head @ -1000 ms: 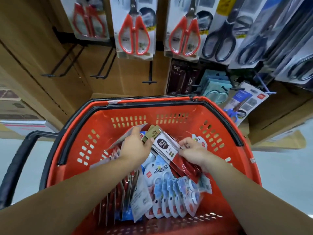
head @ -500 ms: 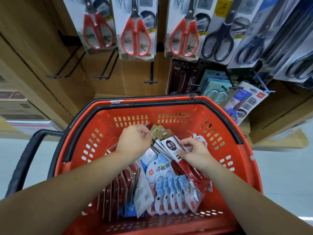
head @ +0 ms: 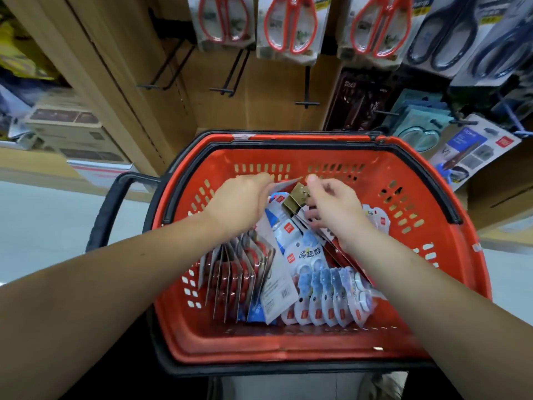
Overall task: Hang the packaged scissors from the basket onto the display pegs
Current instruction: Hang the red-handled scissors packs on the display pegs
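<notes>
A red basket (head: 450, 264) stands below the display, filled with packaged scissors. Red-handled packs (head: 239, 278) stand upright at the left of the basket, and small white and blue packs (head: 323, 301) lie in a row at the front. My left hand (head: 242, 206) grips the top of a grey-backed pack (head: 277, 287). My right hand (head: 334, 209) pinches the gold-topped packs (head: 297, 197) at their upper end. Bare black pegs (head: 227, 79) stick out of the wooden wall above the basket.
Packs of red-handled scissors (head: 291, 24) and black-handled scissors (head: 444, 33) hang along the top. Dark and teal packs (head: 418, 119) hang at the right. Cardboard boxes (head: 72, 125) sit on the floor at the left. The basket's black handle (head: 106, 209) juts left.
Both hands have moved up toward the far wall of the basket. My right hand shifted from the middle of the gold-topped packs to their top end.
</notes>
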Demonstrator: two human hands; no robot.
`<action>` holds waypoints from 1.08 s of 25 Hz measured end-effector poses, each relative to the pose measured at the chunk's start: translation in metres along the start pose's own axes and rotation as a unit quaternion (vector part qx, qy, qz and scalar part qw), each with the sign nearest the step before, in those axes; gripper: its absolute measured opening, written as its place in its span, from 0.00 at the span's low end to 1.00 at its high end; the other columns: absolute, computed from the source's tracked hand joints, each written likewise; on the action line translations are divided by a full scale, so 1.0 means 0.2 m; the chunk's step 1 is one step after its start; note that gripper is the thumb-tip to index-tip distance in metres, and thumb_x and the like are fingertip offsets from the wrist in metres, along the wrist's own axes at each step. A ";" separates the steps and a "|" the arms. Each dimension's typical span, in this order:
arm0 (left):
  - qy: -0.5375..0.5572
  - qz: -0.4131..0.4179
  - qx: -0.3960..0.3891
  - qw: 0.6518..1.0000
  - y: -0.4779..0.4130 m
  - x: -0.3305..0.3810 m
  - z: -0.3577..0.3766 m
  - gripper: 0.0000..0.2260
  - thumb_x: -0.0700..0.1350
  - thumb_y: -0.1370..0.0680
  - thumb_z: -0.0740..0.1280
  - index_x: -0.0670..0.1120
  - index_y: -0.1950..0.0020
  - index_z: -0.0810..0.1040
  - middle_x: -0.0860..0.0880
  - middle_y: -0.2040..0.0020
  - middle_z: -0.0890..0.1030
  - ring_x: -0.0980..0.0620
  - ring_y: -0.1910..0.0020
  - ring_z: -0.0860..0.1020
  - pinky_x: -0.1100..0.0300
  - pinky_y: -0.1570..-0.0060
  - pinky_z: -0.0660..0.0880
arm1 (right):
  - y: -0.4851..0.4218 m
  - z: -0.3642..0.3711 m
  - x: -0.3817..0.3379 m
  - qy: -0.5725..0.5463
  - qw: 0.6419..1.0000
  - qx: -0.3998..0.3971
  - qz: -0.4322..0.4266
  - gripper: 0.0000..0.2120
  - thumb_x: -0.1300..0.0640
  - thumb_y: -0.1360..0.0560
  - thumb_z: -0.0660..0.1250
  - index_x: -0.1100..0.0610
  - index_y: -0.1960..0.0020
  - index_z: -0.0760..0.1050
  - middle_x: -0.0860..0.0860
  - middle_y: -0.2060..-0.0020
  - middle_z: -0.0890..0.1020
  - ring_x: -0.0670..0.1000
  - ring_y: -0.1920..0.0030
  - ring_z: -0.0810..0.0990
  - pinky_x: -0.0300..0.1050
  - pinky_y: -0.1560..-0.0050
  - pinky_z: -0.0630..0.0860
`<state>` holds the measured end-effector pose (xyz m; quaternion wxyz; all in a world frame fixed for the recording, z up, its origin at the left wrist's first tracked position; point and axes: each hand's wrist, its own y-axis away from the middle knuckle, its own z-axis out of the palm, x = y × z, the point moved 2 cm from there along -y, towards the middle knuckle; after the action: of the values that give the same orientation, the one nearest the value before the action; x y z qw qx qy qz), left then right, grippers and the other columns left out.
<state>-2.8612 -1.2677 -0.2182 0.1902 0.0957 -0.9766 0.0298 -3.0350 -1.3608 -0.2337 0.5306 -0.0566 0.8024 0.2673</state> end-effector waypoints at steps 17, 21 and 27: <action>-0.033 -0.237 -0.238 0.941 0.47 0.03 -0.17 0.23 0.60 0.17 0.64 0.44 0.31 0.74 0.44 0.37 0.80 0.41 0.40 0.79 0.53 0.41 0.78 | 0.18 -0.04 0.07 -0.037 0.988 -0.099 0.109 0.18 0.76 0.24 0.63 0.59 0.44 0.82 0.60 0.51 0.88 0.58 0.55 0.87 0.61 0.45 0.84; 0.113 -0.310 -0.228 0.916 0.44 0.02 -0.14 0.30 0.59 0.20 0.71 0.44 0.24 0.70 0.45 0.29 0.76 0.45 0.35 0.76 0.53 0.33 0.75 | 0.16 -0.04 0.08 -0.035 0.988 -0.090 0.123 0.19 0.75 0.24 0.63 0.59 0.43 0.83 0.59 0.51 0.89 0.61 0.48 0.88 0.64 0.43 0.84; 0.001 -0.281 -0.293 0.914 0.43 0.01 0.03 0.38 0.80 0.31 0.65 0.53 0.34 0.77 0.49 0.39 0.80 0.46 0.38 0.79 0.55 0.43 0.77 | 0.10 -0.08 0.12 -0.077 0.987 -0.047 0.132 0.18 0.75 0.25 0.61 0.61 0.42 0.82 0.61 0.50 0.88 0.62 0.51 0.88 0.59 0.51 0.86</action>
<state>-2.8823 -1.1837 -0.2240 0.2115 0.3058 -0.8743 -0.3119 -3.0665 -1.3462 -0.2427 0.5477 0.0458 0.7462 0.3757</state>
